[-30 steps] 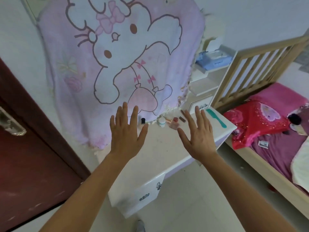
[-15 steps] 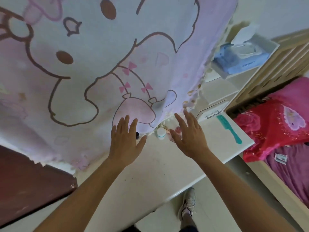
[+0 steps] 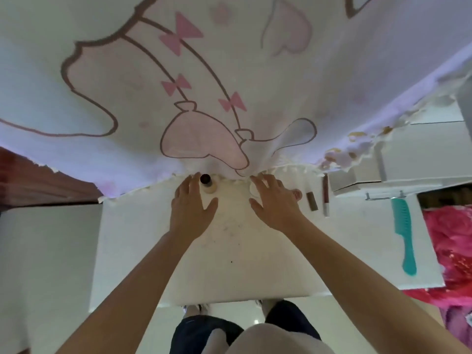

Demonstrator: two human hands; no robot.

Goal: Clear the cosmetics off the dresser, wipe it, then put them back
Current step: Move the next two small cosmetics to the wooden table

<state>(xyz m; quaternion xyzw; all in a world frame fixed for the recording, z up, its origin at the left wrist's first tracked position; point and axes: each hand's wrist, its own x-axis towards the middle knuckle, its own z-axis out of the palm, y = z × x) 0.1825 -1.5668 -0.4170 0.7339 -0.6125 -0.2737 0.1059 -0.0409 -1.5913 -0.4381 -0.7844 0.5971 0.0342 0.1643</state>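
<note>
Reached further in — left hand [image 3: 191, 210] spread beside bottle [image 3: 207, 185] | right hand [image 3: 275, 203] spread over jar [image 3: 252, 189]

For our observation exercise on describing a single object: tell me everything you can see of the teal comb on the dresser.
The teal comb looks like one piece of plastic. It has a broad toothed section at the far end, which narrows into a handle with a rounded tip pointing toward the person. It lies flat on the white dresser top near its right edge, running roughly front to back. Nothing but the dresser top touches it.
</note>
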